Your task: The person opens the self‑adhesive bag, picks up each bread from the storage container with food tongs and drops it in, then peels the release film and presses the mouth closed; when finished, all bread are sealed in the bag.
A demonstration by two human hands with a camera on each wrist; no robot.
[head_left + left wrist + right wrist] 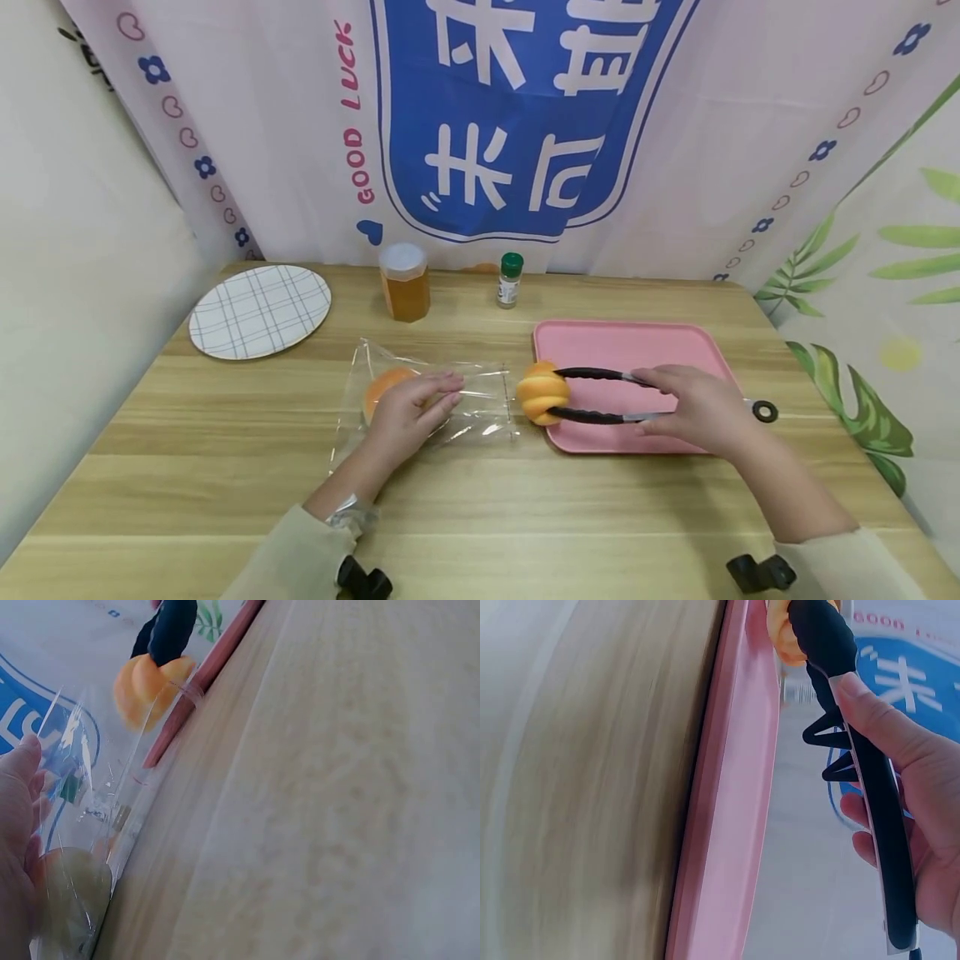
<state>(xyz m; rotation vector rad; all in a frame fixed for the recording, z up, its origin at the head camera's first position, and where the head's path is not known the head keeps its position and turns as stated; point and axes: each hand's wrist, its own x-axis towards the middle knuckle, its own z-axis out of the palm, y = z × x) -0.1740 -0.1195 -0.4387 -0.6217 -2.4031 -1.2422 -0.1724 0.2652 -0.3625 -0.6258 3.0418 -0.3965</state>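
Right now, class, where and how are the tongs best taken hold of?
Probably best to grip the tongs mid-length across both sides, coming from the right, as the right hand does. They point left with the yellow-orange roll between their black tips, so a squeeze there should keep it pinched.

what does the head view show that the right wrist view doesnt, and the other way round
Only the head view shows the left hand over a clear bag holding a round orange item, plus the checked plate.

Only the right wrist view shows the angular black prongs inside the tongs.

Both show the right hand gripping those tongs, the yellow-orange bun at their tips, the pink tray, the wooden table and blue-and-white lettering behind.
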